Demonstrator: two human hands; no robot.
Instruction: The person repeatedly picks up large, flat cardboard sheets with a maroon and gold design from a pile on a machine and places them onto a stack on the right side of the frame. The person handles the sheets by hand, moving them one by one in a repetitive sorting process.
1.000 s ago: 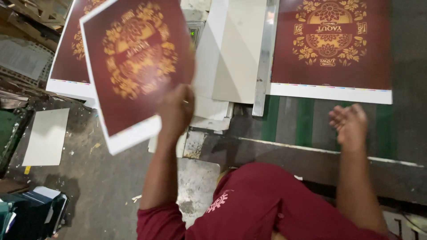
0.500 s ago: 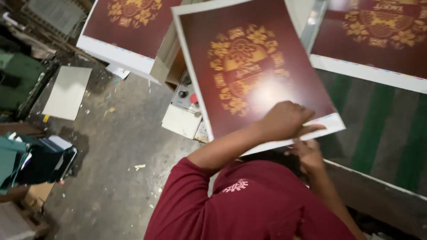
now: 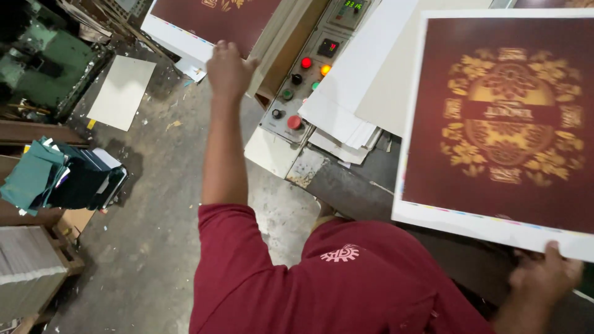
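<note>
My right hand (image 3: 544, 272) at the lower right grips the white bottom edge of a large printed sheet (image 3: 501, 124), dark red with a gold ornament. The sheet lies flat over the machine bed on the right. My left hand (image 3: 229, 68) is stretched out to the upper left, fingers spread at the edge of a stack of the same dark red sheets (image 3: 210, 18). It holds nothing that I can see. My red sleeve and shirt fill the bottom centre.
A control panel (image 3: 303, 80) with red, green and black buttons stands between the stack and blank white boards (image 3: 352, 99). A white board (image 3: 120, 93) lies on the grey floor. Green and dark cloth bundles (image 3: 55, 176) and a pile of sheets (image 3: 25, 272) are at the left.
The printed sheet has passed from my left hand to my right and moved to the right. My left hand let go and reached up to the stack at the upper left.
</note>
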